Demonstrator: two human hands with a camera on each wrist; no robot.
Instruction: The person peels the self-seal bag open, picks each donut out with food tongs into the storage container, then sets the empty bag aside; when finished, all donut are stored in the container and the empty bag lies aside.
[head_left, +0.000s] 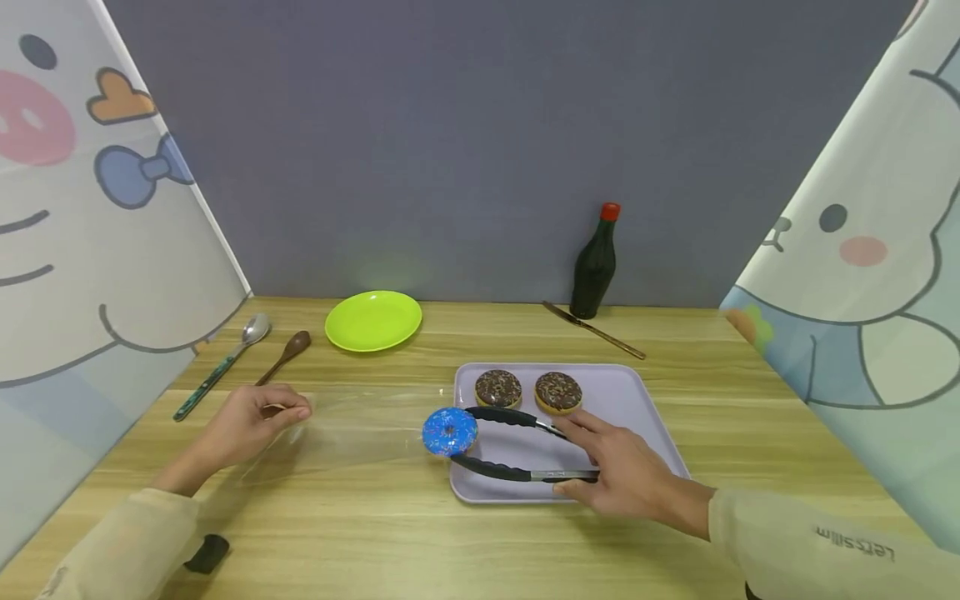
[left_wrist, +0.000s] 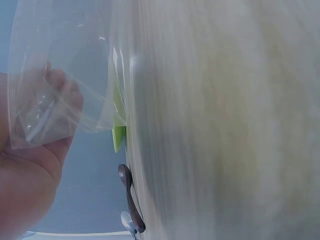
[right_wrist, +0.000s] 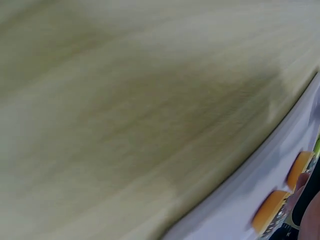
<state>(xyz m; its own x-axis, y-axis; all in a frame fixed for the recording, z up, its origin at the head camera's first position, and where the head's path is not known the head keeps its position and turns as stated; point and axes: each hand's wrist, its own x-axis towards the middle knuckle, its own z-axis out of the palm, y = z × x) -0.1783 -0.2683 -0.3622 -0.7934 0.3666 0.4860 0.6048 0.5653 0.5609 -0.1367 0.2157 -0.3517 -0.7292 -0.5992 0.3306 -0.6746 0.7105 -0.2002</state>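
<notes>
My left hand (head_left: pixel 243 429) pinches one end of a clear plastic bag (head_left: pixel 360 429), which stretches rightward above the table. In the left wrist view the see-through film (left_wrist: pixel 85 90) lies over the fingers. Tongs (head_left: pixel 501 470) with black wavy tips and metal arms are gripped in my right hand (head_left: pixel 626 471). A blue sprinkled doughnut (head_left: pixel 437 433) sits between the tong tips, by the right end of the bag; whether it is inside the bag I cannot tell. Below the tongs lies a pale lilac tray (head_left: pixel 637 425) with two chocolate doughnuts (head_left: pixel 498 389) along its far side.
A green plate (head_left: pixel 373 322) lies at the back. On the left are a metal spoon (head_left: pixel 225 364) with a patterned handle and a brown wooden spoon (head_left: pixel 288 352). A dark bottle (head_left: pixel 595 271) with a red cap stands by the back wall, beside a knife (head_left: pixel 596 332).
</notes>
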